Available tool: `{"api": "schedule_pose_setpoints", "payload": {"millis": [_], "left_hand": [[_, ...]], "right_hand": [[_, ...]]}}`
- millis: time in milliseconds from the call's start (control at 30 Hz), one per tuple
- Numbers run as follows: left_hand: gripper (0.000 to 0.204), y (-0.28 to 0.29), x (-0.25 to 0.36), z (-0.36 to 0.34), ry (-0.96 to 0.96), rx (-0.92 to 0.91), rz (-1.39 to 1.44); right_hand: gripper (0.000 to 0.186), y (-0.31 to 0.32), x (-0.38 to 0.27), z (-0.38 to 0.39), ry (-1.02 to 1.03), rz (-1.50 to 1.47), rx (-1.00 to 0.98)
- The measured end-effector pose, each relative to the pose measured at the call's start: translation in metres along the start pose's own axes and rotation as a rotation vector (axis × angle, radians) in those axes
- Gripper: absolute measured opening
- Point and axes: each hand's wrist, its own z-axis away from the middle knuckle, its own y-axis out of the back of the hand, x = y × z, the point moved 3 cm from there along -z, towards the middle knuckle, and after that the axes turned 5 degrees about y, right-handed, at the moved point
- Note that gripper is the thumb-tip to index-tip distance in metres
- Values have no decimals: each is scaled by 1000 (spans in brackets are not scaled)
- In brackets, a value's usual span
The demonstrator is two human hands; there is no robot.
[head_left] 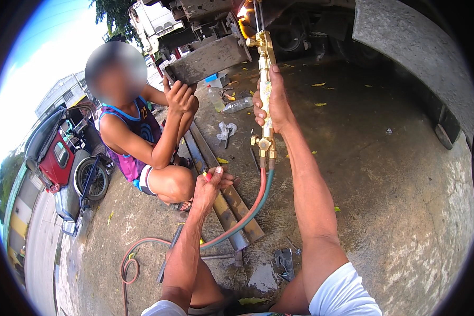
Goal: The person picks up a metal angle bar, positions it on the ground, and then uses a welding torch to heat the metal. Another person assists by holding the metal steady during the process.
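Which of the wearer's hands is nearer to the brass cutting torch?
Right. The right hand is wrapped around the handle of the brass cutting torch; the left hand is apart from it, lower and to the left in the view, holding a small red-and-yellow object.

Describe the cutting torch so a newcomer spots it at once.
Start at the crouching person, then look right to the wearer's right hand. It grips the cutting torch, with a red hose and green hose at its lower end. Unlike the dull steel bars nearby, it is shiny and brass-coloured.
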Motion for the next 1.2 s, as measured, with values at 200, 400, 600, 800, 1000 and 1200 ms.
{"api": "schedule_pose_setpoints", "payload": {"millis": [200,400,600,800,1000,1200], "left_hand": [[52,1,0,0,-6,3,0],[52,0,-1,-2,-12,2,31],[51,-3,-1,-3,-19,-4,-1],[51,-5,-2,-5,-16,-12,11],[51,-7,-3,-6,-11,-15,26],[50,-8,5,0,-21,-2,1]], "right_hand": [[75,1,2,-2,-10,-70,-27],[74,4,5,-2,-28,-197,-81],[73,3,4,-1,-34,-250,-110],[71,2,3,1,-7,-146,-43],[71,-9,-10,9,58,116,54],[68,-18,-14,10,102,319,76]]}}
